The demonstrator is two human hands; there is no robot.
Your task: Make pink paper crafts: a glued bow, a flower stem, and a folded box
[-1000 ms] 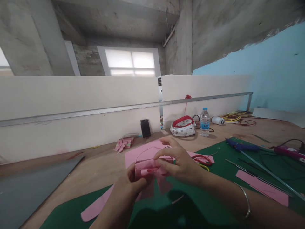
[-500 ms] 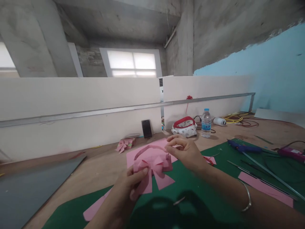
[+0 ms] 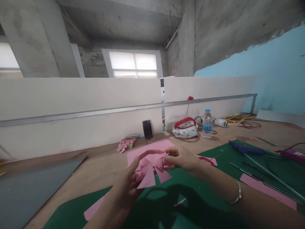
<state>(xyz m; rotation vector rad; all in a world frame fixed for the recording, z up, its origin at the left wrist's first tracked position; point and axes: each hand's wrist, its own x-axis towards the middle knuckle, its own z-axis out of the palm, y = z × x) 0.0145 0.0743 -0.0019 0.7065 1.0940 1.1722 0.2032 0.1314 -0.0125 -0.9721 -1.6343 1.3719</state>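
Note:
A pink paper bow (image 3: 150, 168) with two tails is held above the green cutting mat (image 3: 202, 206). My left hand (image 3: 130, 184) grips its left loop and middle from below, fingers closed. The right loop is pinched by my right hand (image 3: 182, 158), which wears a silver bangle on the wrist. A flat pink paper sheet (image 3: 147, 149) lies on the table just behind the bow.
On the wooden table: a finished pink bow (image 3: 125, 144), a phone (image 3: 147, 128) leaning on the white partition, a red-rimmed pouch (image 3: 185, 128), a water bottle (image 3: 207, 124), red scissors (image 3: 206, 160), a blue glue gun (image 3: 243, 149), pink strips (image 3: 267, 190), cables and a grey board (image 3: 30, 187).
My right hand dropped from above the bow and pinched its right loop. The left hand turned the bow a little, so its tails now fan downward.

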